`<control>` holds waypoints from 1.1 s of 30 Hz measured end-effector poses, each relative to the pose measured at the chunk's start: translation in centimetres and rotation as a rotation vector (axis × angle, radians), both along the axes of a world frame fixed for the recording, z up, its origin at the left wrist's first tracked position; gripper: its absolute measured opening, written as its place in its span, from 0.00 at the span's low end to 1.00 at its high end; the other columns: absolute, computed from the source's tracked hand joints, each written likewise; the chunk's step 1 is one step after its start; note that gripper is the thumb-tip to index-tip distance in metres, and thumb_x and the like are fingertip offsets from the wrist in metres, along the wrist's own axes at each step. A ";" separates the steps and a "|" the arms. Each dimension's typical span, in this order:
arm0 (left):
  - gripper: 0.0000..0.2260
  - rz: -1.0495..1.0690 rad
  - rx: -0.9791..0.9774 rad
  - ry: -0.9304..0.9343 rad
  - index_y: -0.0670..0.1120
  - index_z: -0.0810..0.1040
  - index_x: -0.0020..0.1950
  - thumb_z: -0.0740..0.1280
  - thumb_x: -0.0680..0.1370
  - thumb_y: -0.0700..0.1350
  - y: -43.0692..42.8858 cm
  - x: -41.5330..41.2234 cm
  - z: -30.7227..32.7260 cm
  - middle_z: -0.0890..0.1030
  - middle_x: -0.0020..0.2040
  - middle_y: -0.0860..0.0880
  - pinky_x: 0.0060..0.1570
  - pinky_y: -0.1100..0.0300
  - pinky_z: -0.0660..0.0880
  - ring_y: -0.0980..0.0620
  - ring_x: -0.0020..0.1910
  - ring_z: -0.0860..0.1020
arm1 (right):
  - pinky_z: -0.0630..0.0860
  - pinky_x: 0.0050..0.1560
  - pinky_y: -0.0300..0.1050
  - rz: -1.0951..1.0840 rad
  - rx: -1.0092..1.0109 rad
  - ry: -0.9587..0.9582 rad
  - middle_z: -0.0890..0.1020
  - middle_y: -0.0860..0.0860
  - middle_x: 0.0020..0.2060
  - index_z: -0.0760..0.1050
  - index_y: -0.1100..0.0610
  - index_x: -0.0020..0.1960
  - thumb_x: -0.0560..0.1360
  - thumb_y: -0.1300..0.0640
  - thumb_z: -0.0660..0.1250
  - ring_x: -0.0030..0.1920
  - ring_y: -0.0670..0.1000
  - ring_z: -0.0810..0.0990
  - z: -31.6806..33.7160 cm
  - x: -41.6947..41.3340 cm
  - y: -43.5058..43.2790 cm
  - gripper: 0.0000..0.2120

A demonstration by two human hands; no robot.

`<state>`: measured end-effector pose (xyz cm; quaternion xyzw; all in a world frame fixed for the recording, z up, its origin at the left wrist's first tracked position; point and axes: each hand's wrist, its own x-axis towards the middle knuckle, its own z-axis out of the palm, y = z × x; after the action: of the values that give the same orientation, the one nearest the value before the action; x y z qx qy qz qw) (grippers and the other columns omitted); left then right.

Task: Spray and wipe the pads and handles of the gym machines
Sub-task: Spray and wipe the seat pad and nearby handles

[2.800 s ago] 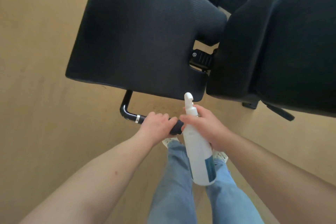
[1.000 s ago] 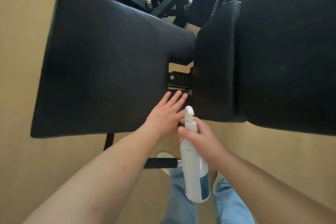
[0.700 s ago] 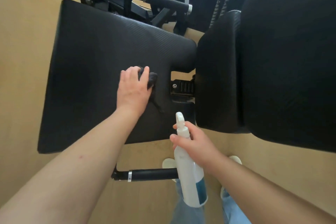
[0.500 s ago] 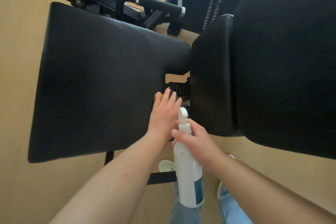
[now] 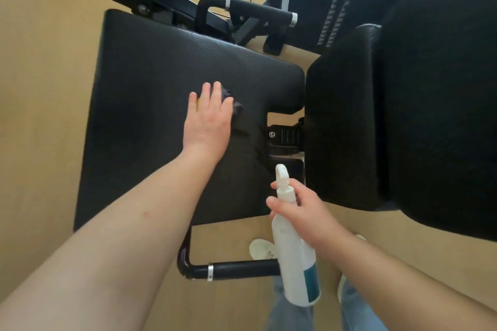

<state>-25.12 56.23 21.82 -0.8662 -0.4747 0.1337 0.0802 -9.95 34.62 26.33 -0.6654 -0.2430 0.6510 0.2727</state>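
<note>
Since half a second ago our left hand has swept from the near inner corner of the wide black textured seat pad up towards its middle, carrying the dark wiping cloth with it. The hand lies flat, fingers spread and pressing down; the cloth shows only as a dark bunch past the fingertips, with a speck of yellow beside them. Our right hand is wrapped round the neck of the white spray bottle with a teal label, held just off the pad's near right corner, nozzle up; we cannot tell whether a finger is on the trigger.

We judge the wiping of this pad to be mid-way: the left and far stretches look untouched by the present stroke, though no wetness shows either way. Left to do, as far as we can see, are the tall black back pad on the right, the black foam-gripped handle beyond the seat, and the near black bar handle below it, above the tan floor.
</note>
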 end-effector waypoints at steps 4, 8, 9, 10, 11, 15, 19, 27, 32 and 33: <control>0.19 0.054 0.017 -0.050 0.47 0.70 0.73 0.61 0.81 0.45 -2.0 2.6 -0.1 0.62 0.79 0.39 0.74 0.39 0.59 0.37 0.77 0.60 | 0.82 0.53 0.50 -0.122 0.028 0.024 0.86 0.51 0.44 0.74 0.40 0.63 0.81 0.49 0.71 0.48 0.50 0.86 0.7 0.2 1.5 0.13; 0.26 -0.288 -0.314 -0.063 0.48 0.62 0.80 0.58 0.83 0.53 -11.0 6.0 -3.1 0.58 0.81 0.43 0.77 0.39 0.51 0.39 0.81 0.52 | 0.83 0.52 0.51 -0.229 0.059 0.030 0.87 0.47 0.48 0.76 0.40 0.63 0.81 0.50 0.70 0.49 0.49 0.87 1.8 0.6 2.8 0.12; 0.28 -0.301 -0.367 -0.053 0.48 0.56 0.83 0.57 0.84 0.55 -11.8 6.0 -3.5 0.54 0.83 0.43 0.79 0.39 0.47 0.41 0.82 0.47 | 0.84 0.53 0.50 -0.221 0.070 0.018 0.86 0.44 0.48 0.76 0.39 0.63 0.82 0.49 0.70 0.50 0.48 0.87 2.0 0.9 3.0 0.12; 0.30 -0.308 -0.373 -0.051 0.48 0.52 0.84 0.57 0.84 0.55 -11.7 5.6 -3.7 0.50 0.84 0.44 0.79 0.39 0.45 0.41 0.83 0.45 | 0.84 0.53 0.50 -0.205 0.084 0.011 0.86 0.43 0.48 0.76 0.39 0.63 0.82 0.49 0.70 0.51 0.47 0.87 2.1 1.2 3.3 0.12; 0.31 -0.323 -0.361 -0.052 0.48 0.50 0.84 0.58 0.84 0.55 -11.3 5.0 -3.6 0.49 0.84 0.44 0.80 0.40 0.46 0.42 0.83 0.44 | 0.83 0.53 0.51 -0.188 0.091 0.008 0.86 0.44 0.47 0.76 0.38 0.63 0.82 0.49 0.70 0.50 0.48 0.87 2.2 1.4 3.4 0.11; 0.30 -0.240 -0.152 -0.042 0.45 0.51 0.83 0.60 0.84 0.44 -5.9 2.4 -2.2 0.49 0.84 0.41 0.79 0.39 0.50 0.41 0.83 0.47 | 0.81 0.49 0.49 -0.166 0.082 -0.012 0.86 0.49 0.43 0.73 0.39 0.64 0.81 0.49 0.70 0.46 0.49 0.87 2.0 1.6 4.0 0.14; 0.29 -0.036 -0.015 0.030 0.45 0.53 0.83 0.60 0.84 0.44 2.9 1.2 -0.4 0.53 0.83 0.41 0.78 0.37 0.52 0.39 0.82 0.50 | 0.82 0.50 0.48 -0.137 0.054 -0.037 0.87 0.49 0.44 0.70 0.42 0.73 0.81 0.47 0.70 0.47 0.49 0.87 1.5 0.8 3.5 0.21; 0.24 -0.196 -0.207 -0.145 0.49 0.64 0.79 0.61 0.84 0.53 -1.2 5.5 -2.0 0.60 0.82 0.46 0.79 0.37 0.49 0.42 0.82 0.54 | 0.78 0.51 0.45 -0.125 0.078 -0.028 0.87 0.50 0.46 0.69 0.39 0.72 0.81 0.47 0.71 0.48 0.45 0.86 1.5 0.2 1.8 0.22; 0.16 -0.383 -0.333 -0.009 0.49 0.76 0.70 0.61 0.83 0.51 -6.5 6.0 -1.8 0.76 0.70 0.48 0.79 0.36 0.48 0.44 0.79 0.62 | 0.79 0.51 0.48 -0.159 0.092 -0.028 0.87 0.51 0.43 0.74 0.38 0.64 0.77 0.46 0.73 0.44 0.47 0.86 1.9 0.5 1.0 0.17; 0.15 -0.375 -0.361 0.035 0.48 0.77 0.68 0.61 0.83 0.51 -7.5 6.3 -1.4 0.78 0.67 0.48 0.79 0.37 0.47 0.44 0.77 0.64 | 0.78 0.50 0.47 -0.153 0.103 -0.030 0.87 0.50 0.43 0.75 0.38 0.62 0.79 0.48 0.73 0.44 0.46 0.86 2.3 0.7 0.8 0.14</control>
<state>-18.82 48.69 20.39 -0.9369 -0.2730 0.2139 -0.0441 -9.27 35.46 28.60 -0.6767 -0.2284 0.6050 0.3519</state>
